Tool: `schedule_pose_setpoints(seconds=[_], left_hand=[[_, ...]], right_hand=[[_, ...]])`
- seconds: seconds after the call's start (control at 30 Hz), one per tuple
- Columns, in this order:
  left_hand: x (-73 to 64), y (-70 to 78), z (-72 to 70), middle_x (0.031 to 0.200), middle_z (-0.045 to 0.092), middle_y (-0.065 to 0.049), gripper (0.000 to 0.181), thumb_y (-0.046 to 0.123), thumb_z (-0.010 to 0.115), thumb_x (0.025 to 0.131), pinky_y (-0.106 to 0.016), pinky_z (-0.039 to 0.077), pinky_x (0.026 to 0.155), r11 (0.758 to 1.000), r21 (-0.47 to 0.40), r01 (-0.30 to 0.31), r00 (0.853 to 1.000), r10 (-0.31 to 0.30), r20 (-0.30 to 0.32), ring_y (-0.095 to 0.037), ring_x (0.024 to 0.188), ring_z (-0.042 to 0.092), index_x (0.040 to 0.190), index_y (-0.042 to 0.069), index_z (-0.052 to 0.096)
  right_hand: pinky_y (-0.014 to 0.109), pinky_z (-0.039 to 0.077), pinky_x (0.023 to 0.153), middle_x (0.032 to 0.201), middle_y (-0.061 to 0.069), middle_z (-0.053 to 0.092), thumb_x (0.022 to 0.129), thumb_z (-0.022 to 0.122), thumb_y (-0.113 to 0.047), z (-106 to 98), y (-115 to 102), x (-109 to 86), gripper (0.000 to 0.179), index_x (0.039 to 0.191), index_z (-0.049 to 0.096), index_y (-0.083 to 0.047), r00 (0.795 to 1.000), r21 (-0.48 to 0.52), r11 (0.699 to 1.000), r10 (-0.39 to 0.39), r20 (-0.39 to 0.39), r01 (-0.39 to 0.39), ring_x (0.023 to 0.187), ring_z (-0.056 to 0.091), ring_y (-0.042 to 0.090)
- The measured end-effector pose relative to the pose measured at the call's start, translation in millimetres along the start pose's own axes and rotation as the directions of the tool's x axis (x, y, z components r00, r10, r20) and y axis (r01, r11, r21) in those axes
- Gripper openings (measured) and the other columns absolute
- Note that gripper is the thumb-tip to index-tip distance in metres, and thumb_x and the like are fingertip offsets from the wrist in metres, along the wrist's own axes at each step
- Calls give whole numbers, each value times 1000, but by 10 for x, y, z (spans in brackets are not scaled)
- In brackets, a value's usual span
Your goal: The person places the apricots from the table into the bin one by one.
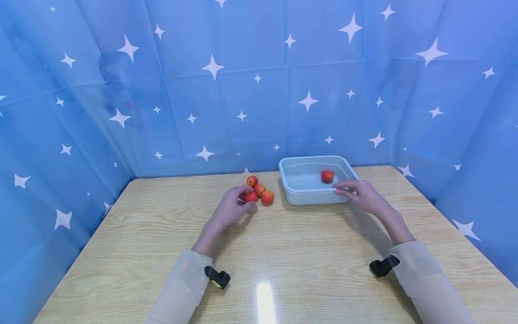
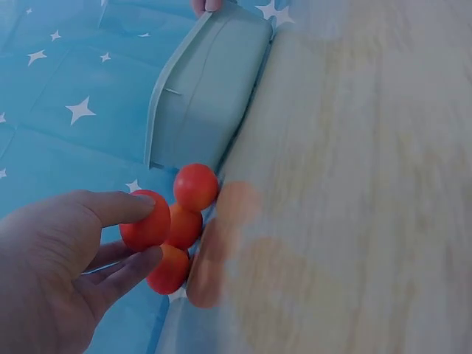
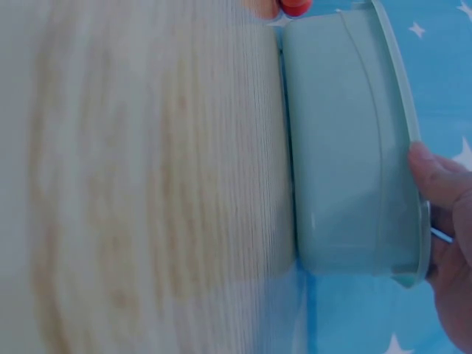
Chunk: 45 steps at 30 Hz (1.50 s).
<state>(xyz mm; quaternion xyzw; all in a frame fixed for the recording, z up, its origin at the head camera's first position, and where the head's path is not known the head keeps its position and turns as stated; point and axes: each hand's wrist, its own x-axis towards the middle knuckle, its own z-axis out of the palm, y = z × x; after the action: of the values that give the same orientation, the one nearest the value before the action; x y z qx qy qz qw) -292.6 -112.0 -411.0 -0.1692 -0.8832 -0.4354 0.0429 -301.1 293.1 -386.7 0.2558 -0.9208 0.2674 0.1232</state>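
My left hand [image 1: 231,208] pinches a small red apple-like fruit [image 2: 145,221] between thumb and fingers. Beside it, three more red-orange fruits [image 1: 267,197] lie close together on the table. To their right stands a pale blue plastic tub [image 1: 309,197], with one red fruit [image 1: 327,176] inside, near its right side. My right hand [image 1: 367,196] grips the tub's rim at the front right corner, thumb outside and fingers over the edge, as the right wrist view shows. The tub's inside is hidden in both wrist views.
The light wooden table [image 1: 307,252] ends just behind the tub and the fruits. A blue curtain [image 1: 259,90] with white stars hangs behind it and along both sides. Each sleeve carries a black wrist camera [image 1: 218,277].
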Motion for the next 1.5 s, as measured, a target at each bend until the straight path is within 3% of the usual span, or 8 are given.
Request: schedule_pose_setpoints(seconds=[0.3,0.5,0.7,1.1,1.5], left_hand=[[23,122,-19,127,60,-9,45,8,74,92,-33,55,89,1000,-22,-11,999,10,-53,-24,107,58,135,7,62],[38,219,-36,123,64,-8,44,8,74,92,-37,55,91,995,-72,-72,994,65,-91,-23,104,62,134,4,62],[64,293,-35,120,64,-10,40,6,74,91,-36,56,91,988,-110,-106,990,95,-101,-25,103,64,130,4,63],[121,361,13,116,64,-5,40,10,75,92,-32,57,88,987,-118,-106,989,93,-115,-21,102,63,130,9,63],[188,485,90,119,65,-8,40,13,75,92,-32,56,89,978,-144,-151,981,131,-140,-22,103,63,130,5,63]], right_hand=[[52,55,82,105,15,74,97,68,-13,-28,-50,8,23,115,75,0,1000,7,1000,6,0,-6,99,70,38],[54,54,83,106,17,74,97,68,-14,-44,-64,5,24,115,74,0,1000,9,1000,12,8,-12,101,69,40],[53,54,83,105,16,74,97,68,-14,-46,-76,-1,23,115,74,0,1000,10,1000,15,11,-15,101,69,39],[53,54,83,104,16,74,97,68,-14,-43,-82,-1,24,115,74,0,1000,11,1000,22,10,-22,101,69,40],[53,54,83,102,14,75,97,68,-14,-48,-75,-3,23,115,74,0,1000,6,1000,24,10,-24,100,69,39]])
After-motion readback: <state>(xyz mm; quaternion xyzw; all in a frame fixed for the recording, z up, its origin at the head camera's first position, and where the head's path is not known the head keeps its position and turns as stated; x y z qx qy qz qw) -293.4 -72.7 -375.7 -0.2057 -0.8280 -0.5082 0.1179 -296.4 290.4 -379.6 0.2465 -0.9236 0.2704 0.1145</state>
